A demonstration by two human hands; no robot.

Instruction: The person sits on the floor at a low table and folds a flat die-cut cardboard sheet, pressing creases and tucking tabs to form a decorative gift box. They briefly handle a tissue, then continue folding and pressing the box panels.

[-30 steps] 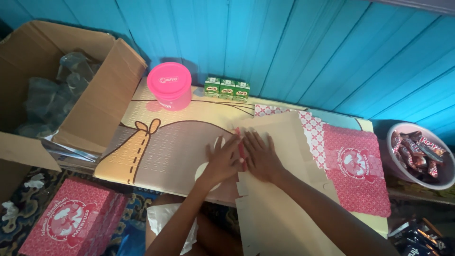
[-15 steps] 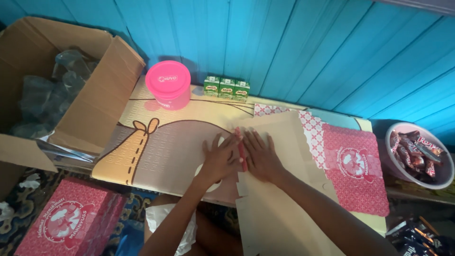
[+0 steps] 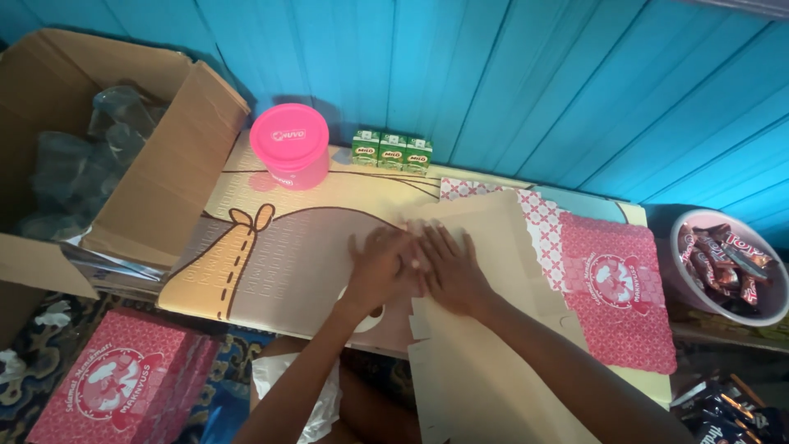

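Note:
Both my hands lie flat, side by side, on a flattened cardboard box sheet (image 3: 493,247) spread over the low table (image 3: 279,247). My left hand (image 3: 380,267) presses near the sheet's left edge with fingers spread. My right hand (image 3: 448,267) rests just beside it, palm down on the plain brown inner face. The sheet's printed red and white outer side (image 3: 612,288) shows to the right. Neither hand grips anything.
A pink lidded tub (image 3: 289,145) and three small green drink cartons (image 3: 392,151) stand at the table's back by the blue wall. A large open cardboard box (image 3: 115,156) sits left, a stack of red flat boxes (image 3: 115,386) lower left, a bowl of wrapped snacks (image 3: 723,263) right.
Both hands have stayed pressed on the sheet, shifting only slightly. The camera has drifted a little.

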